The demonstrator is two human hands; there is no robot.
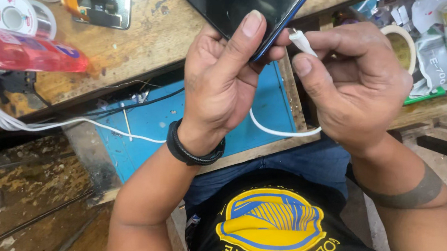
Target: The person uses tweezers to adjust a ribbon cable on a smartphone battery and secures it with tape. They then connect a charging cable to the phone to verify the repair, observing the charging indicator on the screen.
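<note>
My left hand (225,81) grips the lower end of a blue-edged smartphone (247,0) with a dark screen, thumb up across the glass. My right hand (353,83) pinches the white plug (301,41) of a charging cable, its tip right at the phone's bottom edge. The white cable (278,131) loops down below both hands and runs off to the left. A black band sits on my left wrist.
A worn wooden bench (139,41) carries a pink bottle (14,50), a solder spool (16,17) and an opened device (100,6). A blue drawer (147,127) lies beneath. At right, a shelf holds a tape roll (404,42) and packets.
</note>
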